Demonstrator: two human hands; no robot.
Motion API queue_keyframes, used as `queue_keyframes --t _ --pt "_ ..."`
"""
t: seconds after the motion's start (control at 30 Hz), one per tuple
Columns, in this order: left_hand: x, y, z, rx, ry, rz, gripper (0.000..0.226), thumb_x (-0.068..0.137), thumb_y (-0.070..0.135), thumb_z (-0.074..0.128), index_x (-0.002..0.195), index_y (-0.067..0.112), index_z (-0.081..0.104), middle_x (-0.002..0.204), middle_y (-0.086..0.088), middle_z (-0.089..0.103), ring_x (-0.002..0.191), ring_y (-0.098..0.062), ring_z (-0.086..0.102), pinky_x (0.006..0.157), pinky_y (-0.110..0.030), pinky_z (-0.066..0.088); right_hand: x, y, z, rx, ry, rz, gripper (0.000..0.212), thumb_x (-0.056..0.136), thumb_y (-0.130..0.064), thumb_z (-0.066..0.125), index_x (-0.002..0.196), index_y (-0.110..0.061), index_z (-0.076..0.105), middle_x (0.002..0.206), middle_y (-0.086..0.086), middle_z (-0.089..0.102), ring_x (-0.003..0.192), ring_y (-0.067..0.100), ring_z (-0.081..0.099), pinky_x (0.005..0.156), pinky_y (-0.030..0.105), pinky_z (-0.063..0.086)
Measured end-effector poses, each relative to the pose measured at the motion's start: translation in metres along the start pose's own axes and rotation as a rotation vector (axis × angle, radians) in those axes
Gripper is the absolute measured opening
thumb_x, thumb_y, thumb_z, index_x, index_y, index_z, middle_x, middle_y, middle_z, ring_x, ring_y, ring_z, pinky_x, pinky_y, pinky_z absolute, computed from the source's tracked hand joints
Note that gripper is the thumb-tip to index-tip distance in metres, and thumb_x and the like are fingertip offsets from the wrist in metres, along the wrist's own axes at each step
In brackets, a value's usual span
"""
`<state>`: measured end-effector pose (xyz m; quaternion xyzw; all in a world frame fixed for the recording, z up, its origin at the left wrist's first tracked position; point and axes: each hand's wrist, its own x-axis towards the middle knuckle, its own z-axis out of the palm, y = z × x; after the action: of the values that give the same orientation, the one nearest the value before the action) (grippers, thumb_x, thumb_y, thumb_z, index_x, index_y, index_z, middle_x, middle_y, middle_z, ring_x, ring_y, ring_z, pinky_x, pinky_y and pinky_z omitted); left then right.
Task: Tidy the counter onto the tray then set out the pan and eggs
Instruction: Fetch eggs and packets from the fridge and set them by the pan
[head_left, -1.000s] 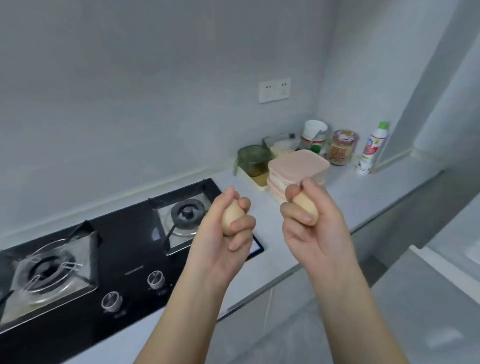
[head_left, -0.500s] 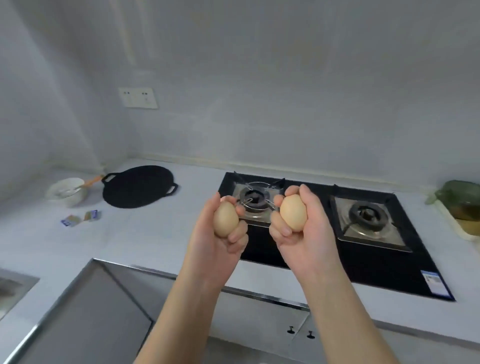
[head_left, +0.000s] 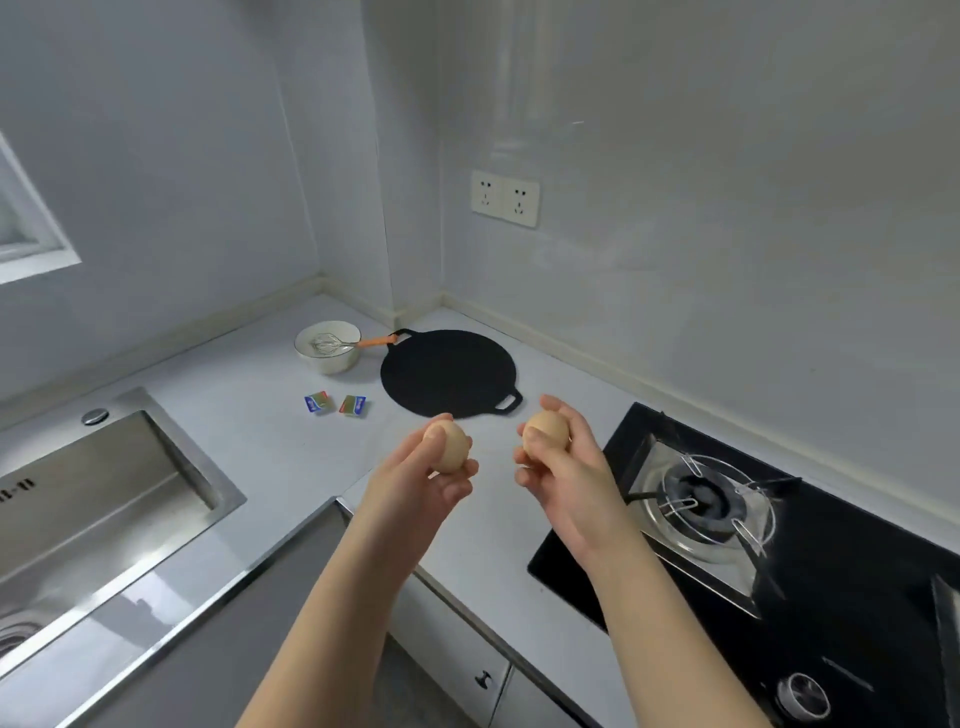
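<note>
- Left grip: I logged it grasping a left egg, fingers curled round it, aloft over the worktop.
- Right grip: grasping a right egg, also aloft; the two eggs were near each other, not touching.
- Pan: flat, black and round with small loop handles. It lay on the worktop straight beyond both grips, toward the corner, and neither grip was clearly nearer.
- Eggs: tan, smooth, no crack visible. The left egg's long axis stood roughly upright; the right egg's I could not tell.
- My judgement: set-down beside the pan comes next.
</note>
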<state>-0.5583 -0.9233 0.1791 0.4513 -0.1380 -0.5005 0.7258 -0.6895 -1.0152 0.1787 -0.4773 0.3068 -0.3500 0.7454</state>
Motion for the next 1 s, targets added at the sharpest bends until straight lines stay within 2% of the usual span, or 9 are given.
queue_keyframes --t 0.1,0.2,0.3,0.43,0.63,0.7,0.77,0.83,1.0 --pt "0.037 0.002 -0.015 0.106 0.078 0.013 0.029 0.095 0.024 0.056 0.123 0.014 0.057 0.096 -0.008 0.057 0.061 -0.014 0.051 0.056 -0.020 0.048 0.041 0.009 0.002 -0.164 -0.035 0.014 0.032 0.094 -0.017 0.060 0.122 -0.030 0.052 0.098 0.011 0.057 0.068 0.012 0.055 0.065 0.025 0.049" --pt "0.070 0.000 -0.040 0.244 0.188 0.037 0.037 0.087 0.024 0.065 0.122 0.020 0.058 0.093 -0.006 0.057 0.065 -0.015 0.052 0.061 -0.023 0.048 0.083 0.027 0.007 -0.371 -0.044 0.054 0.033 0.092 -0.020 0.063 0.119 -0.034 0.051 0.104 0.008 0.058 0.067 0.009 0.060 0.068 0.023 0.055" --pt "0.100 -0.001 -0.073 0.355 0.278 0.020 0.032 0.091 0.012 0.061 0.121 0.021 0.057 0.094 -0.008 0.059 0.064 -0.016 0.056 0.062 -0.027 0.049 0.118 0.054 0.016 -0.484 -0.070 0.125 0.042 0.089 -0.012 0.064 0.121 -0.035 0.050 0.113 0.004 0.054 0.074 0.012 0.064 0.073 0.026 0.056" --pt "0.153 0.004 -0.127 0.515 0.374 0.004 0.042 0.085 0.003 0.064 0.120 0.023 0.056 0.105 -0.014 0.061 0.063 -0.020 0.063 0.061 -0.030 0.052 0.171 0.090 0.039 -0.626 -0.110 0.207 0.053 0.083 -0.002 0.062 0.123 -0.035 0.049 0.108 -0.001 0.054 0.072 0.016 0.063 0.078 0.031 0.056" --pt "0.238 0.037 -0.196 0.722 0.402 -0.037 0.048 0.082 0.007 0.068 0.126 0.021 0.055 0.109 -0.010 0.059 0.061 -0.019 0.065 0.054 -0.025 0.053 0.257 0.138 0.099 -0.684 -0.060 0.273 0.053 0.081 -0.011 0.069 0.124 -0.034 0.049 0.106 -0.008 0.056 0.087 0.016 0.066 0.059 0.015 0.049" --pt "0.264 0.046 -0.210 0.793 0.394 -0.019 0.046 0.081 0.010 0.068 0.123 0.024 0.056 0.108 -0.004 0.058 0.066 -0.019 0.064 0.052 -0.022 0.049 0.283 0.152 0.117 -0.708 -0.039 0.273 0.053 0.079 -0.015 0.072 0.124 -0.033 0.049 0.108 -0.008 0.057 0.090 0.015 0.064 0.062 0.018 0.051" --pt "0.293 0.054 -0.227 0.852 0.388 -0.031 0.042 0.080 0.014 0.067 0.119 0.026 0.058 0.107 0.000 0.058 0.080 -0.022 0.064 0.060 -0.023 0.048 0.314 0.170 0.134 -0.776 -0.010 0.270 0.052 0.076 -0.019 0.074 0.120 -0.034 0.050 0.109 -0.009 0.057 0.094 0.015 0.062 0.075 0.030 0.057" --pt "0.316 0.060 -0.238 0.918 0.383 -0.054 0.039 0.080 0.018 0.066 0.117 0.025 0.058 0.106 0.002 0.061 0.091 -0.022 0.062 0.067 -0.025 0.046 0.336 0.180 0.147 -0.832 0.003 0.279 0.051 0.075 -0.020 0.075 0.117 -0.032 0.048 0.106 -0.011 0.056 0.096 0.012 0.059 0.081 0.033 0.057" --pt "0.359 0.071 -0.248 1.047 0.412 -0.122 0.014 0.083 0.018 0.053 0.095 0.016 0.060 0.082 0.003 0.066 0.081 -0.019 0.059 0.065 -0.028 0.047 0.384 0.205 0.166 -0.944 -0.007 0.270 0.051 0.076 -0.015 0.076 0.119 -0.025 0.050 0.115 -0.005 0.056 0.103 0.014 0.056 0.082 0.028 0.050"
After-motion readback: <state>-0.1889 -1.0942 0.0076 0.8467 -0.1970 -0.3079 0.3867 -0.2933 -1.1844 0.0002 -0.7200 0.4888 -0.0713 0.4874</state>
